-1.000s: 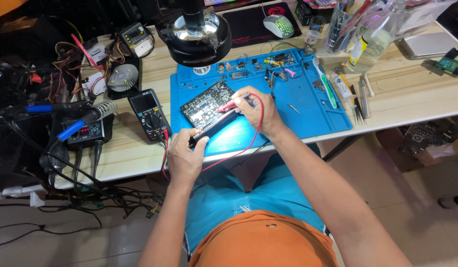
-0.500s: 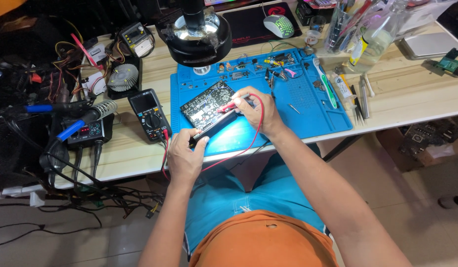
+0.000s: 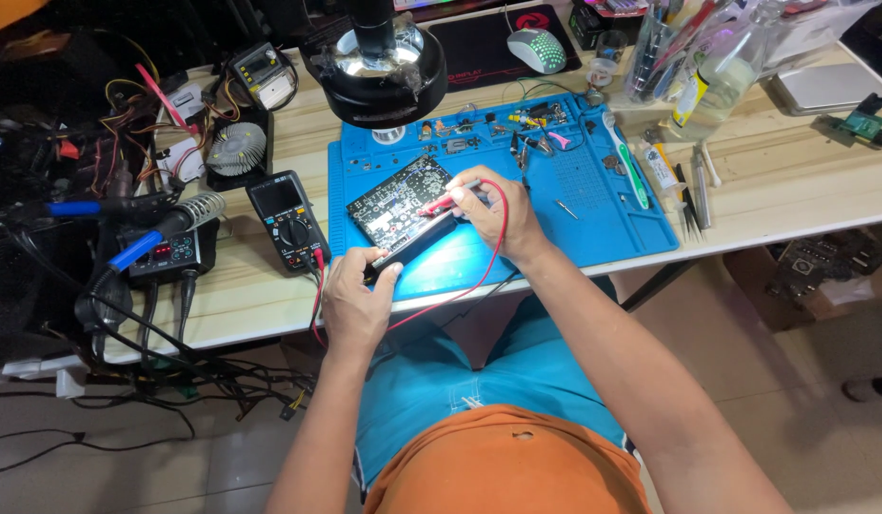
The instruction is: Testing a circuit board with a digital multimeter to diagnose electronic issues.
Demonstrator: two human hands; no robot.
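A dark circuit board [image 3: 395, 205] lies tilted on the blue work mat [image 3: 593, 209]. My right hand [image 3: 498, 214] pinches a red test probe [image 3: 443, 202] whose tip touches the board's right edge. Its red lead [image 3: 488, 266] loops down over the mat's front. My left hand [image 3: 357, 303] grips a black test probe [image 3: 412, 243] at the board's near edge. Both leads run to a black multimeter [image 3: 288, 221] left of the mat.
A black ring-lit magnifier [image 3: 384, 67] hangs over the mat's back left. A soldering station [image 3: 165, 255] and tangled cables sit at the left. Small parts, a toothbrush [image 3: 626, 157] and tweezers lie on the mat's right; a mouse [image 3: 536, 48] sits behind.
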